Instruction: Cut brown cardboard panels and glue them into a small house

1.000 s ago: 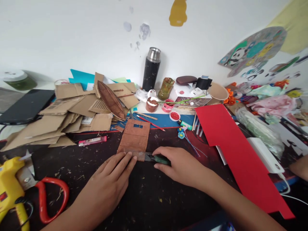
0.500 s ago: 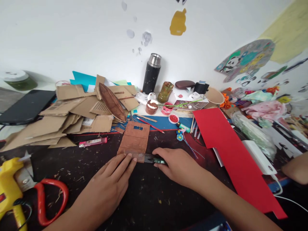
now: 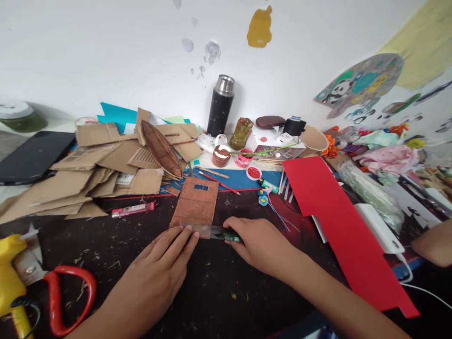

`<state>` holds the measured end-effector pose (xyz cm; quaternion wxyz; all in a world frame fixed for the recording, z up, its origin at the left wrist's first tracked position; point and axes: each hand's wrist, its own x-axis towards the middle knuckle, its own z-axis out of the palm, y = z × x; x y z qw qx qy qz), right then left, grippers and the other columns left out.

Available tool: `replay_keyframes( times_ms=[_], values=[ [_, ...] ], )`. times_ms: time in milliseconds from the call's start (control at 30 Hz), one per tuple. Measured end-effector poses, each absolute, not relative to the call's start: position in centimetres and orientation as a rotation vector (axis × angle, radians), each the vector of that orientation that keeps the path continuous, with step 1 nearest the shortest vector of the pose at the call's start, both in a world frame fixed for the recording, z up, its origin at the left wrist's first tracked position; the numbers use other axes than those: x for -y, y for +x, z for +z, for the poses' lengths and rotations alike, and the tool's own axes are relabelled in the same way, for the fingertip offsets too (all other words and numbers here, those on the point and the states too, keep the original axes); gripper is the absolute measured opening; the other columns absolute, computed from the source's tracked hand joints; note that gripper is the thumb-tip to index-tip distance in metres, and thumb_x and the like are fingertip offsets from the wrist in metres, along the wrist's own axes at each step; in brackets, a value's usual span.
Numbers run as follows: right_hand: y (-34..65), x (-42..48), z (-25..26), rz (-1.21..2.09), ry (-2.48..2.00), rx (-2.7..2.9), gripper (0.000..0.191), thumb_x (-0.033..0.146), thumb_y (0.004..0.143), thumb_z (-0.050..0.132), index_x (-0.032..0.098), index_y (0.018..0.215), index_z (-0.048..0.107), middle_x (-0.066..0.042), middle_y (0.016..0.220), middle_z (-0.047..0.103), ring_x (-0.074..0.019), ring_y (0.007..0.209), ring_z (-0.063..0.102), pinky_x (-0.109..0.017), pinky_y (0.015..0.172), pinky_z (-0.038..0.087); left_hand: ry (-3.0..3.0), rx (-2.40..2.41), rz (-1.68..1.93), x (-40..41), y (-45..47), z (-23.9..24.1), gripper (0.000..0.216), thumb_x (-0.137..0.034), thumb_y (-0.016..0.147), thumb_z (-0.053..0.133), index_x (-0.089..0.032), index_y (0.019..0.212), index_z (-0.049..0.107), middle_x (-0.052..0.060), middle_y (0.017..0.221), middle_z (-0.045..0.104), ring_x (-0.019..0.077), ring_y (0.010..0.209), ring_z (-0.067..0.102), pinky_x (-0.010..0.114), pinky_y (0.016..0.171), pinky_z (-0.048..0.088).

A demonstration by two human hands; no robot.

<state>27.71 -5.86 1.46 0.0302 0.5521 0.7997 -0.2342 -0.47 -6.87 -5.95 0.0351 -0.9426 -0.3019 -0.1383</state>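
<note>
A brown-painted piece of cardboard [image 3: 195,202] lies on the dark table, with a small rectangular slot near its far edge. A clear strip like a ruler [image 3: 205,230] lies across its near edge and sticks out to the right. My left hand [image 3: 164,261] rests with fingers stretched flat, fingertips pressing on the strip and cardboard. My right hand [image 3: 259,242] is closed around a green utility knife [image 3: 232,236] beside the strip's right end. Its blade is hard to make out.
Cardboard scraps [image 3: 67,186] and a brown leaf-shaped piece [image 3: 160,148] lie back left. Scissors with red handles [image 3: 92,292] and a yellow glue gun [image 3: 9,278] are front left. A black thermos [image 3: 219,110] stands behind paint pots [image 3: 221,157]. Red card [image 3: 339,221] lies right, near another person's arm [image 3: 434,245].
The view has shifted slightly, so most things sit a little further left. Both hands keep nearly the same position on the strip and the knife.
</note>
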Motion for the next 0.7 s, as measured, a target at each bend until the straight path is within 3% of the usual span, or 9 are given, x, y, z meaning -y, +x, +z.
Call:
replay_keyframes(
  times_ms=[167, 333, 567, 700],
  values=[
    [27.64, 5.95, 1.4, -0.711, 1.702, -2.457, 0.027, 0.019, 0.099, 0.069, 0.021, 0.125, 0.063, -0.007, 0.113, 0.079, -0.0263, 0.098, 0.077, -0.033, 0.075, 0.044, -2.913, 1.0, -0.476, 6.95, -0.46, -6.18, 0.045, -0.028, 0.105, 0.05, -0.019, 0.144, 0.071, 0.011, 0.15, 0.07, 0.0307, 0.143, 0.055, 0.047, 0.118, 0.045],
    [27.67, 6.11, 1.32, -0.71, 1.707, -2.473, 0.025, 0.019, 0.1, 0.068, 0.021, 0.124, 0.063, -0.007, 0.112, 0.079, -0.0258, 0.096, 0.076, -0.033, 0.074, 0.043, -2.936, 0.941, -0.434, 6.82, -0.71, -6.22, 0.048, -0.02, 0.103, 0.047, -0.02, 0.146, 0.069, 0.009, 0.152, 0.069, 0.0312, 0.144, 0.055, 0.049, 0.118, 0.046],
    [27.42, 6.16, 1.44, -0.701, 1.705, -2.455, 0.023, 0.019, 0.1, 0.067, 0.019, 0.122, 0.063, -0.008, 0.11, 0.08, -0.0259, 0.093, 0.077, -0.033, 0.071, 0.043, -2.903, 0.976, -0.489, 7.06, -0.44, -6.46, 0.046, -0.025, 0.105, 0.045, -0.017, 0.144, 0.07, 0.012, 0.15, 0.07, 0.032, 0.143, 0.056, 0.05, 0.119, 0.045],
    [27.44, 6.16, 1.41, -0.726, 1.715, -2.45, 0.024, 0.02, 0.1, 0.068, 0.02, 0.124, 0.064, -0.009, 0.112, 0.08, -0.0268, 0.096, 0.077, -0.033, 0.074, 0.046, -2.887, 0.978, -0.489, 7.11, -0.41, -6.54, 0.049, -0.019, 0.103, 0.043, -0.018, 0.145, 0.069, 0.011, 0.15, 0.069, 0.0315, 0.145, 0.054, 0.05, 0.12, 0.044]
  ],
)
